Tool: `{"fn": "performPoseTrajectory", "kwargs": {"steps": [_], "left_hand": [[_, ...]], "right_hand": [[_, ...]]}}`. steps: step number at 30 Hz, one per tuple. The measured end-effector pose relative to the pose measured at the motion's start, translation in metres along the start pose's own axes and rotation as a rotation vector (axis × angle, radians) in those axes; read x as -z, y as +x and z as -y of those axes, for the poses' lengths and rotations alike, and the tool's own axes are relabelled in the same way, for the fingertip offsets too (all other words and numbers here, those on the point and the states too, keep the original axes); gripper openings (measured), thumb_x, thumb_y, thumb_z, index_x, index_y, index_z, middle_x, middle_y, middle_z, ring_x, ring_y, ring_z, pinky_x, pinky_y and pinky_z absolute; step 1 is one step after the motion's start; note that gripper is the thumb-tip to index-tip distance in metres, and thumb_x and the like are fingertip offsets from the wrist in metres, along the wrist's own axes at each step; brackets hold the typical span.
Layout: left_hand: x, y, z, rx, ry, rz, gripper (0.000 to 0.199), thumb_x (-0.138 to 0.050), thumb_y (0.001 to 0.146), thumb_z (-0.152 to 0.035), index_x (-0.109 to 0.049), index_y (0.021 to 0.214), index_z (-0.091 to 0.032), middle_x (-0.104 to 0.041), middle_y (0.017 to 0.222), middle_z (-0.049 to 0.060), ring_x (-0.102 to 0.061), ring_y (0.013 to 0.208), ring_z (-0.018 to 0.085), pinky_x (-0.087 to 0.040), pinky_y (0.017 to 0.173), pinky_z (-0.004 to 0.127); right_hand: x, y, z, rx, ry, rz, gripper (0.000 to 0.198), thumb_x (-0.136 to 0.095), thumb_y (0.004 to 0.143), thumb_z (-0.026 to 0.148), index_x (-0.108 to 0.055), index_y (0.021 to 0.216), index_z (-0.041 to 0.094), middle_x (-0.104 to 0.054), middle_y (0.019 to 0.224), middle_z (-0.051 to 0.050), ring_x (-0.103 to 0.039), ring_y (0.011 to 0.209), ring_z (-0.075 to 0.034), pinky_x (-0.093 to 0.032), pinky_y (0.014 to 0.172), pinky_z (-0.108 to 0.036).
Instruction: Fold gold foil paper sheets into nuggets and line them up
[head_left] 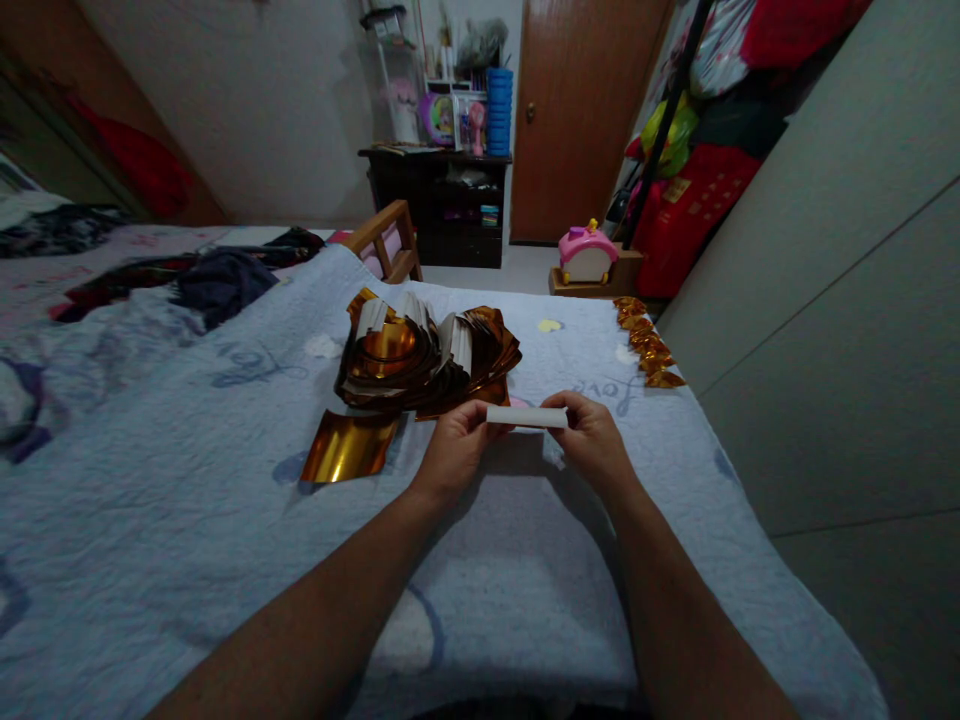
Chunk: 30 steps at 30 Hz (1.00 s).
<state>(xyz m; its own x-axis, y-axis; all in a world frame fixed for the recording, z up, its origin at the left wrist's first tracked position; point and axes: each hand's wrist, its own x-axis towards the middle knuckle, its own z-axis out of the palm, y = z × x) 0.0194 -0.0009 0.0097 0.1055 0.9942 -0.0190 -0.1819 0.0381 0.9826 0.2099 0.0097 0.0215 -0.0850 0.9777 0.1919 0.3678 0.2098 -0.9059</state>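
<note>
Between both hands I hold a narrow white strip of folded paper [527, 416], level and lying crosswise. My left hand [459, 445] pinches its left end; my right hand [595, 436] pinches the right end, thumbs toward each other. Just beyond the hands lies a pile of curled gold foil paper sheets [390, 375], with white backs showing on some of them. One loose gold foil sheet [349, 447] rests in front of the pile, left of my left hand. At the far right edge sits a row of several folded gold pieces [646, 345].
A pale blue quilted bedspread [247, 520] covers the surface under everything. Dark clothes [225, 285] lie on the left. A wooden chair back [386, 240] stands at the far edge. Beyond it are a dark shelf [442, 215] and a pink toy case [587, 255]. A pale cabinet wall [847, 330] borders the right side.
</note>
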Motion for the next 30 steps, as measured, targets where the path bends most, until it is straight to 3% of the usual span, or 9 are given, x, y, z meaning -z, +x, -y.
{"fn": "performPoseTrajectory", "kwargs": {"steps": [5,8,12,16,21,26,30], "left_hand": [[-0.002,0.003,0.003,0.014,-0.015,0.029,0.037,-0.082,0.074,-0.047,-0.072,0.086,-0.014,-0.073,0.087,0.006,-0.064,0.079,0.017,-0.048,0.076,0.027],[-0.002,0.005,0.004,-0.052,0.057,0.045,0.021,-0.078,0.076,-0.033,-0.072,0.087,-0.016,-0.074,0.099,0.007,-0.067,0.09,0.02,-0.05,0.083,0.03],[0.003,0.007,0.009,-0.16,0.22,0.122,0.005,-0.069,0.077,-0.019,-0.07,0.081,-0.017,-0.074,0.103,0.008,-0.067,0.102,0.023,-0.05,0.091,0.034],[0.01,0.005,0.009,-0.253,0.598,0.224,0.017,-0.061,0.075,-0.006,-0.071,0.079,-0.019,-0.074,0.098,0.006,-0.065,0.096,0.021,-0.047,0.09,0.035],[0.015,0.002,0.004,-0.329,0.943,0.284,0.032,-0.057,0.072,0.002,-0.074,0.083,-0.021,-0.075,0.096,0.004,-0.057,0.093,0.022,-0.044,0.087,0.037],[0.019,0.003,0.002,-0.356,1.043,0.359,0.028,-0.059,0.073,0.0,-0.074,0.085,-0.02,-0.069,0.098,0.006,-0.055,0.093,0.022,-0.044,0.084,0.035],[0.02,0.001,-0.002,-0.36,1.085,0.463,0.022,-0.067,0.074,-0.009,-0.073,0.092,-0.019,-0.066,0.102,0.007,-0.057,0.097,0.024,-0.045,0.085,0.035]], "right_hand": [[0.007,0.003,0.0,-0.062,0.149,0.055,0.015,-0.059,0.069,0.022,-0.068,0.08,0.02,-0.065,0.074,0.0,-0.057,0.069,-0.016,-0.043,0.066,-0.028],[0.011,0.003,-0.002,-0.086,0.175,0.163,0.02,-0.058,0.064,0.016,-0.068,0.081,0.02,-0.069,0.084,-0.001,-0.062,0.08,-0.018,-0.046,0.074,-0.029],[0.019,0.001,-0.007,-0.143,0.107,0.315,0.03,-0.056,0.061,0.01,-0.066,0.087,0.021,-0.069,0.097,-0.002,-0.062,0.085,-0.017,-0.047,0.073,-0.027],[0.025,-0.002,-0.008,-0.168,0.002,0.465,0.03,-0.056,0.064,0.007,-0.065,0.089,0.021,-0.068,0.1,-0.003,-0.061,0.082,-0.016,-0.047,0.07,-0.025],[0.029,-0.002,-0.002,-0.012,-0.178,0.542,0.027,-0.059,0.067,0.001,-0.067,0.084,0.02,-0.067,0.1,-0.003,-0.061,0.086,-0.016,-0.048,0.077,-0.027],[0.032,-0.003,0.003,0.048,-0.275,0.558,0.029,-0.063,0.069,0.0,-0.072,0.088,0.02,-0.066,0.095,-0.003,-0.06,0.081,-0.015,-0.048,0.073,-0.025],[0.031,-0.005,0.002,0.005,-0.338,0.541,0.03,-0.067,0.069,0.002,-0.076,0.09,0.021,-0.066,0.093,-0.003,-0.062,0.084,-0.017,-0.049,0.074,-0.026]]}}
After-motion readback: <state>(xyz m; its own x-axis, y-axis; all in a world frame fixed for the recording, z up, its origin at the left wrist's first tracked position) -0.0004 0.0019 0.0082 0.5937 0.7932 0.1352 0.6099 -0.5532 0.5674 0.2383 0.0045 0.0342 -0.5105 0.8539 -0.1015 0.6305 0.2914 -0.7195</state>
